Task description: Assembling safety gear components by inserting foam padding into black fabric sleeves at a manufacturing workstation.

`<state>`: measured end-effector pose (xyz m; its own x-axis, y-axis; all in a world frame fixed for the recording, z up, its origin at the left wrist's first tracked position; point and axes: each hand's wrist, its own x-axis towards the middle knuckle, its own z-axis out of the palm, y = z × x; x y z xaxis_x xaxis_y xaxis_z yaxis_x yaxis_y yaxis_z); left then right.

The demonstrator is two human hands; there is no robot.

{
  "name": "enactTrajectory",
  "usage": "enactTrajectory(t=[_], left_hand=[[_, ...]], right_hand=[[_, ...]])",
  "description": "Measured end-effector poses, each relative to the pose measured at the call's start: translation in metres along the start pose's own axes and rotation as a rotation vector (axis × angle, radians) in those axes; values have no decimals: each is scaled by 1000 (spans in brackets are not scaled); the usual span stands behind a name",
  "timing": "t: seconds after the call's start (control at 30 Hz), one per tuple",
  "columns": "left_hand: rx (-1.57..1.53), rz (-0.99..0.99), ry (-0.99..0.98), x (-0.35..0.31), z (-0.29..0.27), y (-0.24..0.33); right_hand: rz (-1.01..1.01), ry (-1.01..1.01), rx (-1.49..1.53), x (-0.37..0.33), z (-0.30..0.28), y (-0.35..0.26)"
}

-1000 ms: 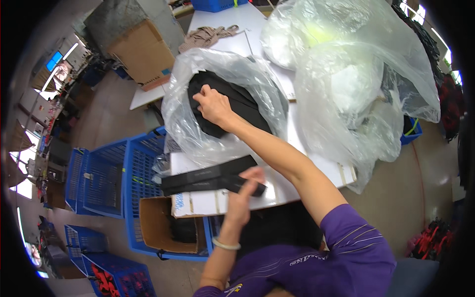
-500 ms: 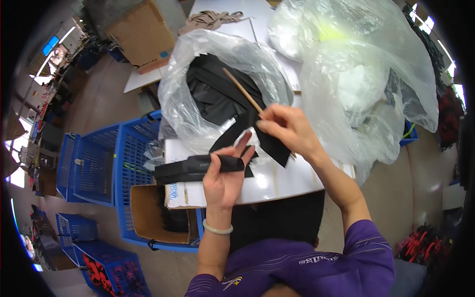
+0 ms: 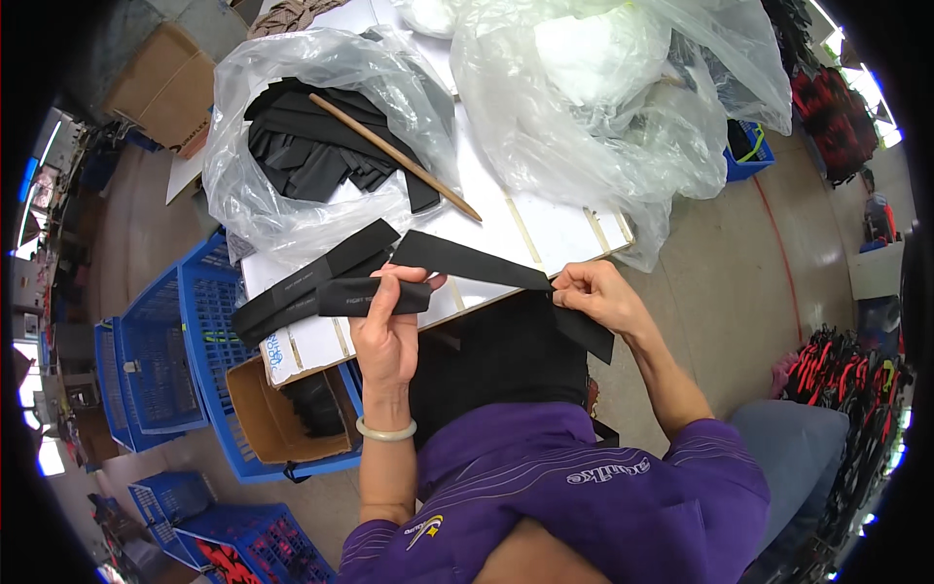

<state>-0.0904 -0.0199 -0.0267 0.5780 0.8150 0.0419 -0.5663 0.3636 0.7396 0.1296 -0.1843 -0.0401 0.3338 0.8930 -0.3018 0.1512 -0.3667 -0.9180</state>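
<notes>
My left hand, palm up, is closed on a short printed black fabric strip. Between thumb and fingers, my right hand pinches a long black fabric strip, one end of which hangs past the table's front edge. Its other end reaches over toward my left hand's fingertips; whether they grip it I cannot tell. More black strips lie on the white table, left of and behind my left hand. Farther back, a pointed wooden stick rests across an open clear plastic bag full of black strips.
Large clear plastic bags with white contents cover the table's right side. On the left, a blue crate stands beside the table with a cardboard box in it. A small blue crate is at the far right.
The wooden stick has left my right hand and lies on the bag. My right hand has come nearer and pulled a black strip out to the right. The view has shifted rightward.
</notes>
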Motion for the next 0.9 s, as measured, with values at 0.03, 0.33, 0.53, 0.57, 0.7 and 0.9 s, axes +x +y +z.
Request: enactTrajectory(t=[0.03,0.33,0.53,0.57,0.7,0.9], left_hand=[[13,-18,-46,-1,2,1],[216,-138,49,-15,28,-9],[342,-13,31,-17,30,-5],[366,-6,7,-17,28,-5],[272,-57,-26,-22,49,-8],[282,-147,22,-17,37,-15]], right_hand=[[-2,-5,4,-4,1,4],[-544,258,-410,3,18,-26],[-738,482,-21,17,22,-42],[-765,471,85,17,18,-43],[-605,94,654,5,12,-51],[-295,376,-396,-22,-25,-28]])
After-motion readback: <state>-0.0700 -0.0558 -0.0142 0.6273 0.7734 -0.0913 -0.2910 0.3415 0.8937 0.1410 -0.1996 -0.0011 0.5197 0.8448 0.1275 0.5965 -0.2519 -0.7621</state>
